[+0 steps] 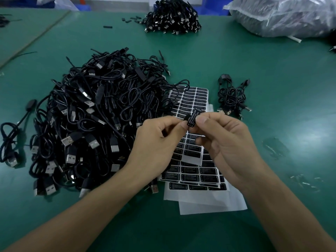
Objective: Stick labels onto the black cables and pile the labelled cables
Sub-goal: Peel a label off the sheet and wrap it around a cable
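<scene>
A big heap of black USB cables (94,115) lies on the green table to the left. Sheets of black labels (190,100) lie in the middle, partly under my hands. My left hand (156,142) and my right hand (223,140) meet above the sheets. Between their fingertips they pinch a small black controller piece with a label (193,118) on it; the label's white print faces me. I cannot tell where this piece's cable runs. A small pile of black cables (232,97) sits to the right of the sheets.
Another heap of black cables (172,17) lies at the far edge, with small black parts (131,19) scattered beside it. A clear plastic bag (283,15) fills the far right corner. A loose cable (11,135) lies at the left edge. White backing paper (209,202) sticks out under the sheets.
</scene>
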